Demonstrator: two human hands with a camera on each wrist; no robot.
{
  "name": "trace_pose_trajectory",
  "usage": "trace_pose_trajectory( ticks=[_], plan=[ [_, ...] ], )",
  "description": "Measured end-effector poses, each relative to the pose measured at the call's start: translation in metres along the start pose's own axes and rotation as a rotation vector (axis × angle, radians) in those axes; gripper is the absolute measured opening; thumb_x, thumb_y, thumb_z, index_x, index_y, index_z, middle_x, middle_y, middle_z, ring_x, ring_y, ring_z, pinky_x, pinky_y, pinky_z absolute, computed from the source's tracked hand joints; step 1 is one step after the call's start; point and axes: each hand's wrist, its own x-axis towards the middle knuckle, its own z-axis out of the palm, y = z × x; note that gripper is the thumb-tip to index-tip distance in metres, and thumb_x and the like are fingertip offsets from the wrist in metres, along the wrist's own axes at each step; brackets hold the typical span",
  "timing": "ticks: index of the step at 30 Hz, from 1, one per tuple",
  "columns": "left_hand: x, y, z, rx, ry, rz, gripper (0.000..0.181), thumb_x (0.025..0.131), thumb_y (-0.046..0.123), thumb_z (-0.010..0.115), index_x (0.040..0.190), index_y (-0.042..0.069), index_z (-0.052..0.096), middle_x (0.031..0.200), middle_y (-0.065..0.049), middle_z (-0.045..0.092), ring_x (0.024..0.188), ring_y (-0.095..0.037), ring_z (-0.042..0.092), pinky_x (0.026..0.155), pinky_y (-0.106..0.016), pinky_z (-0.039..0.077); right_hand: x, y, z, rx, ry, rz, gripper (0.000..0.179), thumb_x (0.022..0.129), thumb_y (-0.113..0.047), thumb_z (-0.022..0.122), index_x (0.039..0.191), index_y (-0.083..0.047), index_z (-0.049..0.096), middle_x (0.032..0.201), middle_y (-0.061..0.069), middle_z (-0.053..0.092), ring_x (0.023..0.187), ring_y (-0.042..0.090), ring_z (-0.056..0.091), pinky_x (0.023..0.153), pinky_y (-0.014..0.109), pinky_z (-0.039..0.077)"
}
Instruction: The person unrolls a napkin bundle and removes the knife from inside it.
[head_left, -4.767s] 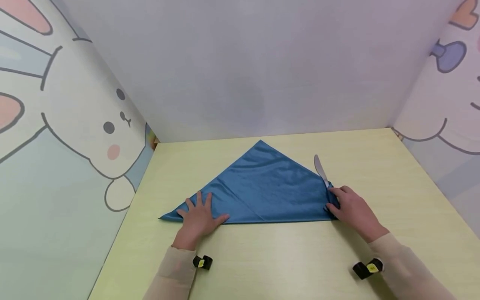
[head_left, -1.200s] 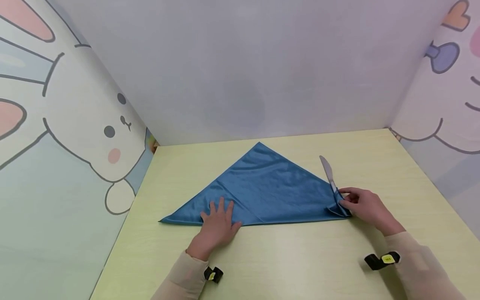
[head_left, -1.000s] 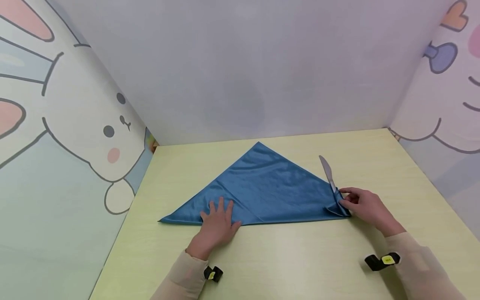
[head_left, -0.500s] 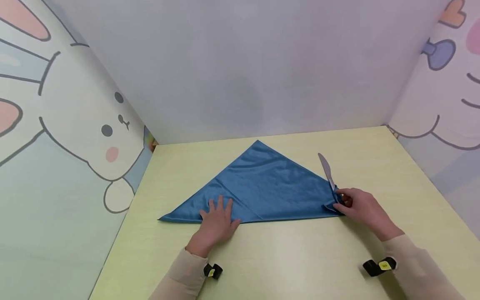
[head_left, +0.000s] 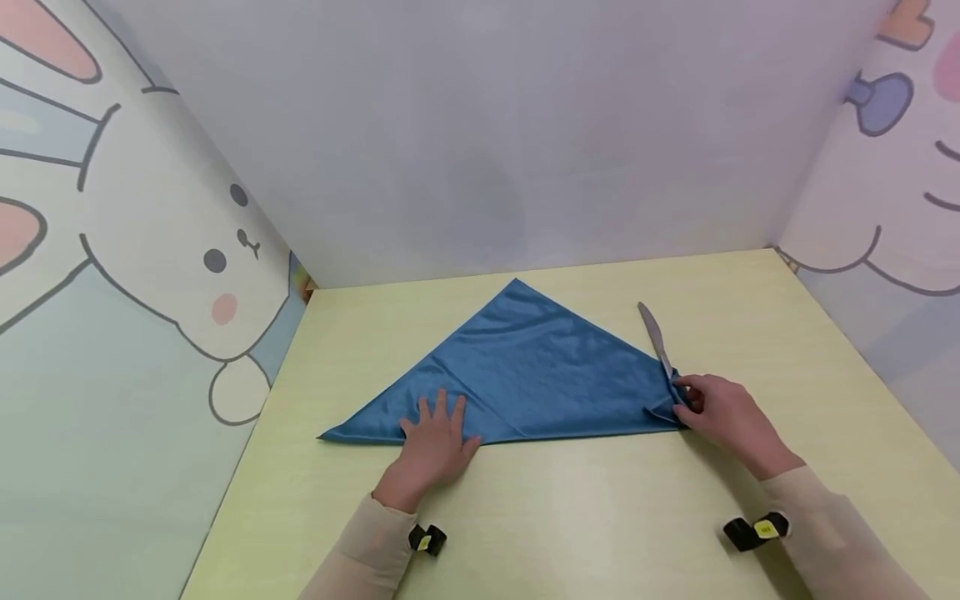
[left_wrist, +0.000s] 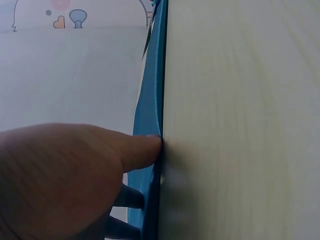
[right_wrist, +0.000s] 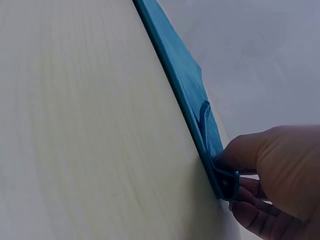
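A blue satin cloth napkin (head_left: pixel 525 367) lies folded into a wide triangle, its long edge toward me. My left hand (head_left: pixel 431 450) rests flat on its front left part with fingers spread; in the left wrist view the thumb (left_wrist: pixel 142 151) lies at the folded edge. A table knife (head_left: pixel 653 332) lies at the right corner, its blade pointing away beyond the cloth. Its handle is hidden in the turned-over corner (right_wrist: pixel 225 182). My right hand (head_left: pixel 723 417) pinches that corner, thumb on the near face and fingers behind it.
The pale wooden table (head_left: pixel 570 517) is closed in by a plain back wall (head_left: pixel 487 150) and by side panels with cartoon drawings, such as the rabbit panel (head_left: pixel 180 275) at left. A black wrist camera (head_left: pixel 427 540) sits on each sleeve.
Since the earliest frame my left hand has slid right along the napkin, and the knife and right hand have shifted slightly right. Over the last second my right thumb has moved left onto the fold.
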Motion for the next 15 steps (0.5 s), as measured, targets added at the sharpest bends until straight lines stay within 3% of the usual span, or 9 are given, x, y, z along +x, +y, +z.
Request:
trace_pose_trajectory(
  ticks=[15],
  plan=[
    [0.001,-0.0017,0.0035,-0.005,0.002,0.001,0.072,0.096,0.055,0.046,0.152,0.013,0.031,0.155,-0.022,0.021,0.137,-0.053,0.019,0.093,-0.075,0.026,0.0018,-0.0032,0.0008,-0.026,-0.018,0.036,0.036,0.081,-0.011,0.071,0.113,0.005,0.064,0.081,0.006,0.063,0.071,0.02,0.055,0.062,0.036,0.045]
  ],
)
